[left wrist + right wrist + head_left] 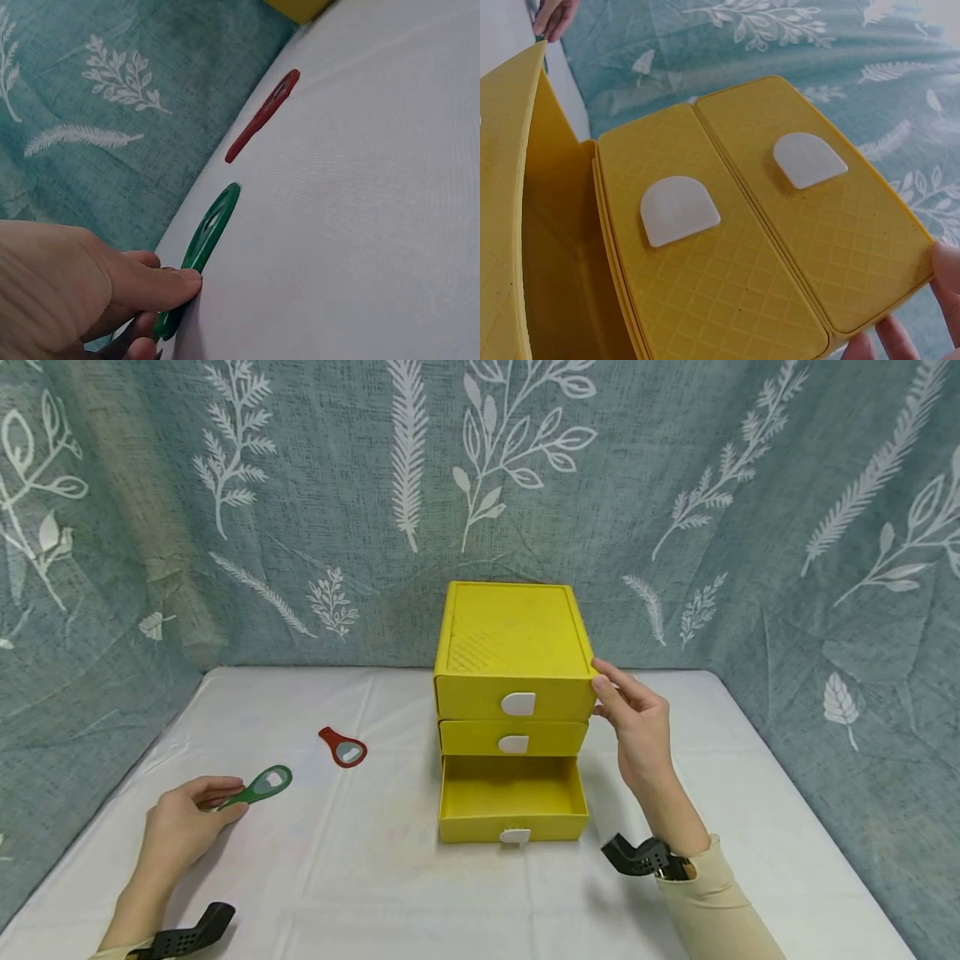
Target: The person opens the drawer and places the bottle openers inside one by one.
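My left hand [183, 827] pinches the handle end of a green bottle opener [268, 782] between thumb and fingers, at the left of the table. Its wide end, with a metal insert, points away toward the right. A red bottle opener [346, 749] lies farther back on the white cloth; the left wrist view shows it beyond the green one. My right hand [643, 718] holds the upper right front corner of a yellow drawer unit [517, 631], thumb and fingertips at the edge. The bottom drawer [513, 828] stands pulled out, its visible inside bare; both upper drawers are closed.
Each drawer front bears a white rounded pull tab [517, 703]. A white cloth [360, 877] covers the table. Behind and at both sides hangs a blue-green curtain [337, 485] with white leaf prints, close behind the drawer unit.
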`<state>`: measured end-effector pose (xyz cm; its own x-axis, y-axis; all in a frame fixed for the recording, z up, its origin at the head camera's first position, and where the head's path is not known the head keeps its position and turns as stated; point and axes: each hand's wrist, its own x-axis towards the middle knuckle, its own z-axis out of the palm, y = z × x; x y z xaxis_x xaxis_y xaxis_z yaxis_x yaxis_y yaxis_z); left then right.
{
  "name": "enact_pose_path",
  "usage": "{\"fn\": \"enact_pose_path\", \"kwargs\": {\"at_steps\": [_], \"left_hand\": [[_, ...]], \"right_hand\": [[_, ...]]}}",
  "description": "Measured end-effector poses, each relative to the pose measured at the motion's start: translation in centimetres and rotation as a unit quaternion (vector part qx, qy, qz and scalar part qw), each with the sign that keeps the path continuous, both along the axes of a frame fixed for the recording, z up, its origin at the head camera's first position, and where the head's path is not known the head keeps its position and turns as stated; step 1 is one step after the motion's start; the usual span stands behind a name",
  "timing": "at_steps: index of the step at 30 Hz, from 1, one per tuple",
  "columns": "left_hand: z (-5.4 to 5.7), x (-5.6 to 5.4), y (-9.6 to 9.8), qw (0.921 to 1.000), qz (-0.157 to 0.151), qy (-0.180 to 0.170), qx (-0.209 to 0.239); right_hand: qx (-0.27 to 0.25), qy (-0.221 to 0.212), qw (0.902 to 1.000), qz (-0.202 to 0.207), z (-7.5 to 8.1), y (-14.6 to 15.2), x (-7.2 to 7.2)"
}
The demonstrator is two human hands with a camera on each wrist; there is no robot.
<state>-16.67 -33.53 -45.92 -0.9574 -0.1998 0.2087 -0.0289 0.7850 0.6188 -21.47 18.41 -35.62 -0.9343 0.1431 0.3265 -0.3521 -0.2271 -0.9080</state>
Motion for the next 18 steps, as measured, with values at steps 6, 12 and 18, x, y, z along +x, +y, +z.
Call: {"fn": "enact_pose_path", "kwargs": {"at_steps": [6, 12, 18], "left_hand": [[0.15, 0.01, 0.12, 0.9993, -0.031, -0.016, 0.012], [0.16, 0.03, 0.49, 0.9985, -0.055, 0.001, -0.002], [0.11, -0.01, 0.69, 0.9966, -0.073, 0.026, -0.029]], "right_hand": [[0.001, 0.001, 1.0, 0.0, -0.06, 0.0, -0.02], [0.002, -0.001, 1.0, -0.001, -0.1, 0.16, -0.11], [0.001, -0.002, 1.0, 0.003, -0.04, 0.22, -0.27]]}}
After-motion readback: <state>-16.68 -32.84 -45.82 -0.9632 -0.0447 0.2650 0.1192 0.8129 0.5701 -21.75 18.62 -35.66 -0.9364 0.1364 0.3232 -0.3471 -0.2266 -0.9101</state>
